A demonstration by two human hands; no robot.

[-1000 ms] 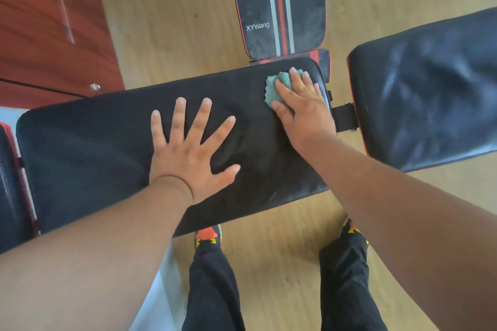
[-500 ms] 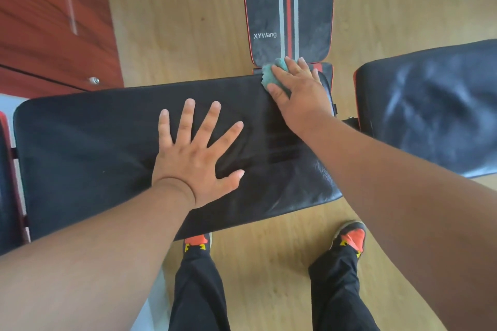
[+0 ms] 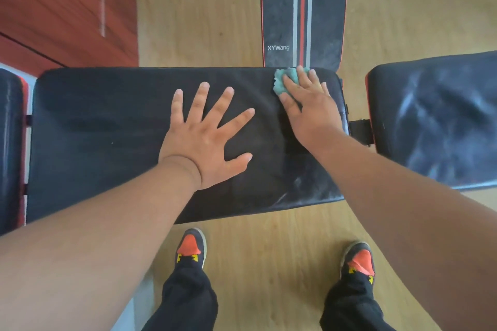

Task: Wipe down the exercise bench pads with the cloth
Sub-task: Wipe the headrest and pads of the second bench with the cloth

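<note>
1. Nearest: two shoes (image 3: 191, 246) with orange toes on the wood floor (image 3: 269, 250), black trousers above them, person standing just in front of the bench.
2. Both forearms bare, reaching forward and down onto the long black pad (image 3: 107, 129).
3. Left hand (image 3: 207, 140): palm flat on mid-pad, fingers straight and spread wide, thumb out to the right. Holds nothing.
4. Right hand (image 3: 309, 105): palm down near the pad's far right corner, fingers extended and close together, pressing on the cloth.
5. Cloth (image 3: 282, 80): teal, bunched, mostly under the right fingertips, at the pad's far edge.
6. Right of that: second black pad (image 3: 435, 115), scuffed, separate, joined by a black bracket.
7. Farthest: striped pad (image 3: 279, 8) marked "XYWang", running away from the long pad's far edge.
</note>
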